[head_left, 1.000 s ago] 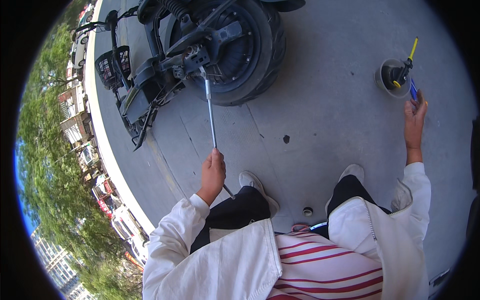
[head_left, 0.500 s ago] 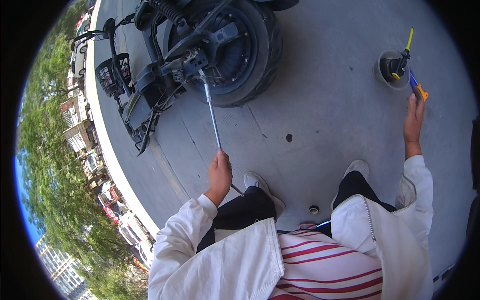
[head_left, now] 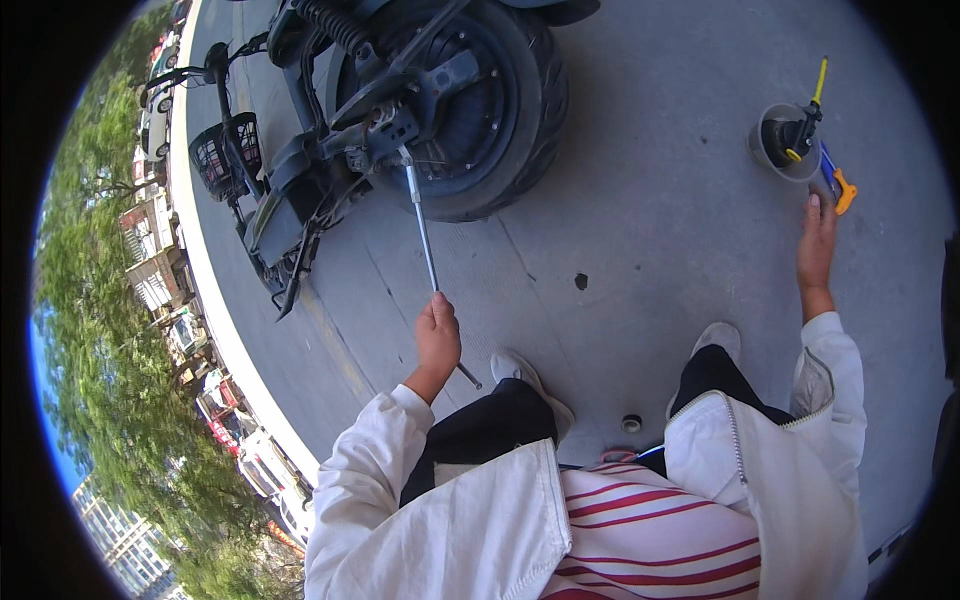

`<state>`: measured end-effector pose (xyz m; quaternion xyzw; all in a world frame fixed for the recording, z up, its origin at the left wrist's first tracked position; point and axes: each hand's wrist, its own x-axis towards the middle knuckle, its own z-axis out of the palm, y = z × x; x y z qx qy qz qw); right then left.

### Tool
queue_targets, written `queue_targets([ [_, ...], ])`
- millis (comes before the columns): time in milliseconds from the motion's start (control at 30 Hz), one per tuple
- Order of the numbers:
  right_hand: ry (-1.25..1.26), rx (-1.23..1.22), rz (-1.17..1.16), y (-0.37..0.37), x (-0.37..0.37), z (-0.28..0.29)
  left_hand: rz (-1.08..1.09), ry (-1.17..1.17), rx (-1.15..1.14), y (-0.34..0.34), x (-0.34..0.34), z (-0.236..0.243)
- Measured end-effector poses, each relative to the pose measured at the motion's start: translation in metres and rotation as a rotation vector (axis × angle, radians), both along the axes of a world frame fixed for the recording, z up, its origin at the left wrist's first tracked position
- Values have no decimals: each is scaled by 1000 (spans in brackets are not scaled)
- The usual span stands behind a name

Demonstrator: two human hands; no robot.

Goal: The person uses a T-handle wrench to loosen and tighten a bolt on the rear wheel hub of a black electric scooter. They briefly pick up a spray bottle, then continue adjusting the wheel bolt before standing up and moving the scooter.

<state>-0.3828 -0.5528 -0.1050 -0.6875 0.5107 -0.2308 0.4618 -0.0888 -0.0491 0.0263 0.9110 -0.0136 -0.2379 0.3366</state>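
My left hand (head_left: 437,335) is closed round a long steel bar (head_left: 428,245). The bar's far end meets a bracket (head_left: 395,128) beside the rear wheel (head_left: 515,130) of a black electric scooter (head_left: 285,180). At the right, my right hand (head_left: 817,245) reaches forward with fingers stretched out, just short of a tool with a blue shaft and orange handle (head_left: 845,195). That tool lies against a translucent tub (head_left: 760,150) that holds a black object with a yellow rod (head_left: 820,80). I cannot make out anything in that hand.
A small dark round part (head_left: 631,424) sits on the grey pavement (head_left: 650,250) between my shoes (head_left: 530,385). A pale edge (head_left: 225,340) borders the pavement at left, with parked vehicles (head_left: 155,125), trees (head_left: 110,380) and buildings (head_left: 150,270) beyond it.
My right hand has drawn back toward me from the blue and orange tool, whose orange handle now shows fully. My left hand still grips the bar, shifted slightly right in view.
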Motion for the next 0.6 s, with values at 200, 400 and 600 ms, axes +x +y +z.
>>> queue_targets([
  [200, 80, -5, 31, 16, -1, 10, -223, -29, 153, 50, 63, 14],
  [400, 71, 67, 56, 39, -12, -9, -91, 334, 56, 15, 49, 35],
  [600, -25, 356, 276, 113, 18, -2, 14, 729, -308, -53, -3, 42],
])
